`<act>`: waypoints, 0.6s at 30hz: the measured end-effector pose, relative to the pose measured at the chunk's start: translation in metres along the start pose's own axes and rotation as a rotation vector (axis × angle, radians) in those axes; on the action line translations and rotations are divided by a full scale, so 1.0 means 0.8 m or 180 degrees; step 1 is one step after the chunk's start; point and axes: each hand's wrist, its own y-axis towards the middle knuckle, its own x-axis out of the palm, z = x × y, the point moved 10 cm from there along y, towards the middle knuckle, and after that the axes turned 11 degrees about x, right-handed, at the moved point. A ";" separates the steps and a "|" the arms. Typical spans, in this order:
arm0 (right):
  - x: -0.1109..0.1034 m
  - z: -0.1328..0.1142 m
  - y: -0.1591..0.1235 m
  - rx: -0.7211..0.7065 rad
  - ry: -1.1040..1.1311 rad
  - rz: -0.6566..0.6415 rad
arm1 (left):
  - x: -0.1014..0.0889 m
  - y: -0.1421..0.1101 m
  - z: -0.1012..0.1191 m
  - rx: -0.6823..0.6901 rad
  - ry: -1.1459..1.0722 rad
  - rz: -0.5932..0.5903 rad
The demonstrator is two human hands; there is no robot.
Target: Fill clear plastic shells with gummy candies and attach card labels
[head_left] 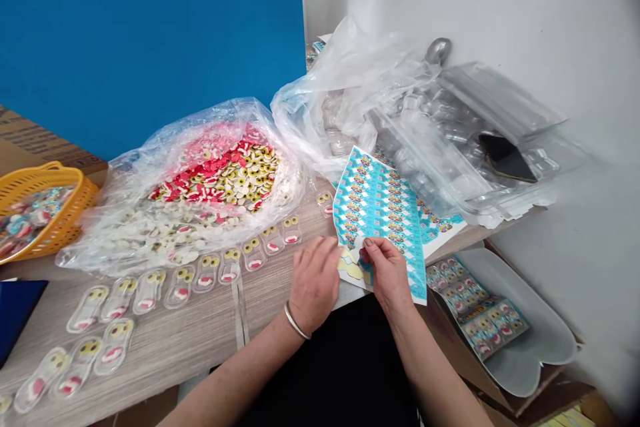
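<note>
At far left, a yellow plastic mesh basket (50, 213) of candies is shown; beside it, a clear polythene bag (130, 240) of red, white and yellow eye-shaped gummies (215, 177) lies on the wood-grain desk (190, 333), fronted by clear blister packs (180, 283). A glossy blue printed label sheet (380, 213) is pinched by the right hand (387, 273) at the desk's edge; the curled left hand (314, 283) touches it, its grip undeterminable. Uneven pulling could tear the sheet; a careless left forearm could displace the packs.
</note>
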 end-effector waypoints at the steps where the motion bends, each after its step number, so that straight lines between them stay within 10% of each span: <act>1: 0.002 0.000 0.001 0.0045 -0.0003 -0.0080 | 0.007 0.002 0.018 0.0383 0.0171 -0.0225; 6: -0.015 -0.035 -0.009 -0.0024 0.0549 0.0143 | 0.064 0.003 0.033 0.0926 0.0850 -0.1179; 10: -0.031 -0.132 -0.066 -0.1616 0.0110 0.0853 | 0.079 0.004 0.010 0.0569 0.0323 -0.1253; 13: 0.033 -0.161 -0.111 -0.2748 -0.1371 0.0594 | 0.054 0.001 -0.019 -0.0651 -0.1665 -0.0509; 18: 0.165 -0.094 -0.145 -0.3465 -0.2691 -0.0981 | -0.004 -0.040 -0.056 -0.2265 -0.4312 0.1443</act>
